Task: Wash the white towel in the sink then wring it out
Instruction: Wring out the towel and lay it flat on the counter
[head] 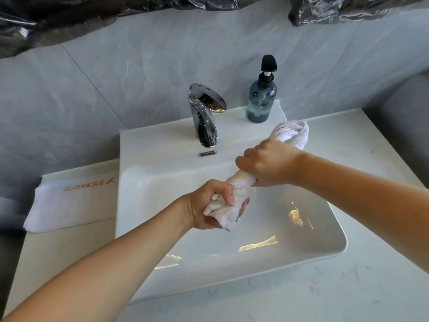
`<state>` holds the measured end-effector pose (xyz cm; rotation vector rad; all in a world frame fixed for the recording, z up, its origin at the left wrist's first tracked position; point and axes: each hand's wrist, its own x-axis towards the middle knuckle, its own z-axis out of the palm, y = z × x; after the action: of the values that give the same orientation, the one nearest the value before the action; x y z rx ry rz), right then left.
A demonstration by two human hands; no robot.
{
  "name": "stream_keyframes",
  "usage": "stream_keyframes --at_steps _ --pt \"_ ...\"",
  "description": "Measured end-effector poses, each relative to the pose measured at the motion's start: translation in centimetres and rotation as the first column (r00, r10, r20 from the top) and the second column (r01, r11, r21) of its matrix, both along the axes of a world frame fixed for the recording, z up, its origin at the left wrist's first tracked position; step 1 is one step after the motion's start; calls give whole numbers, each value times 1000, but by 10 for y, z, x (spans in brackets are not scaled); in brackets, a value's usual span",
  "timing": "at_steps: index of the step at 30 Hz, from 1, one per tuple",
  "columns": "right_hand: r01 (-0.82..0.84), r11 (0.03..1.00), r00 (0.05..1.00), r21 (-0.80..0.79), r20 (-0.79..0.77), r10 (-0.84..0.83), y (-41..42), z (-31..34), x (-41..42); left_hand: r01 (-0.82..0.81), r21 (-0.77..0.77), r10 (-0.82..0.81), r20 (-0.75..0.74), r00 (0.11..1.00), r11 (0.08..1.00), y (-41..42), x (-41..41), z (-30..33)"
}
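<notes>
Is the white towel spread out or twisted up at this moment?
Twisted: the white towel is a tight roll, gripped by the left hand and right hand above the sink.

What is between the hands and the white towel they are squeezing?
Nothing visible. The left hand and the right hand both grip the twisted white towel directly, holding it over the sink.

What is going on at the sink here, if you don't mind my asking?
A person is wringing a white towel over the sink. The left hand grips its lower end and the right hand grips higher up, the rest bunched beyond it. No water is visibly running from the faucet. A second folded towel lies on the counter beside the sink.
</notes>
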<state>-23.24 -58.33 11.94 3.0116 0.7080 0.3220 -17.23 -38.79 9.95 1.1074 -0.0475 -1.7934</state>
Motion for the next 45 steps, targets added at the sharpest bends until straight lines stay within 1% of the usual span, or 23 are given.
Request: stream_keyframes --at_steps 2,4,5,7,9,10,12,14,16,19,22,25,28,31,34,36,37,38,40,42,43,44,45 --pt "69 998 998 7 -10 -69 0 -4 -5 48 -8 -47 67 997 999 -3 1 4" --pt "192 981 981 27 -46 -191 1 -8 -11 108 69 -122 246 962 992 -7 1 14" --pt "265 963 963 41 -64 -262 3 -10 -14 100 141 -146 365 919 985 -9 0 20" --pt "412 909 907 66 -124 -402 7 -10 -22 9 224 -141 583 800 975 -10 -3 29" --pt "524 846 837 92 -239 -492 9 -7 -30 -126 158 -21 699 714 979 -4 -5 28" --pt "568 811 803 138 -307 -510 11 -3 -33 -225 90 96 710 698 970 3 -6 27" --pt "632 723 748 281 -465 -473 18 13 -36 -435 -35 350 653 671 900 17 -6 27" --pt "667 663 693 341 -612 -382 30 30 -35 -552 -91 480 624 617 829 30 -5 31" --pt "674 657 659 336 -676 -330 49 39 -34 -610 -98 509 662 550 786 40 -3 36" --pt "681 623 671 384 -669 -321 81 47 -27 -686 -114 575 653 493 718 58 7 45" --pt "698 549 682 460 -662 -312 118 56 -12 -720 -137 605 659 447 681 85 26 54" --pt "700 470 698 538 -654 -292 160 60 15 -749 -202 638 684 354 631 123 54 61" --pt "681 294 731 671 -645 -222 208 61 51 -774 -255 654 712 256 580 167 85 75" --pt "675 98 738 732 -664 -122 260 59 90 -790 -253 662 710 241 559 208 120 89" --pt "734 -98 679 672 -729 88 306 47 125 -801 -256 659 721 215 541 248 156 93" --pt "793 -171 608 585 -779 150 328 35 142 -784 -184 557 797 234 593 272 179 88" --pt "815 -159 578 558 -804 140 336 26 149 -761 -118 471 841 265 638 281 188 82" --pt "837 -109 547 537 -830 111 342 14 156 -726 -40 373 876 305 687 290 196 75" --pt "885 32 463 465 -885 51 355 -12 165 -631 130 183 896 405 765 303 207 52" --pt "907 173 394 385 -919 -19 366 -37 169 -521 241 15 898 440 819 314 213 21" --pt "901 223 395 372 -917 -64 370 -48 170 -490 281 -66 910 410 825 319 214 7" --pt "893 242 412 379 -905 -105 372 -55 171 -484 324 -164 925 343 813 324 214 -6" --pt "888 232 433 397 -892 -130 373 -62 173 -495 367 -280 929 242 788 329 213 -17"
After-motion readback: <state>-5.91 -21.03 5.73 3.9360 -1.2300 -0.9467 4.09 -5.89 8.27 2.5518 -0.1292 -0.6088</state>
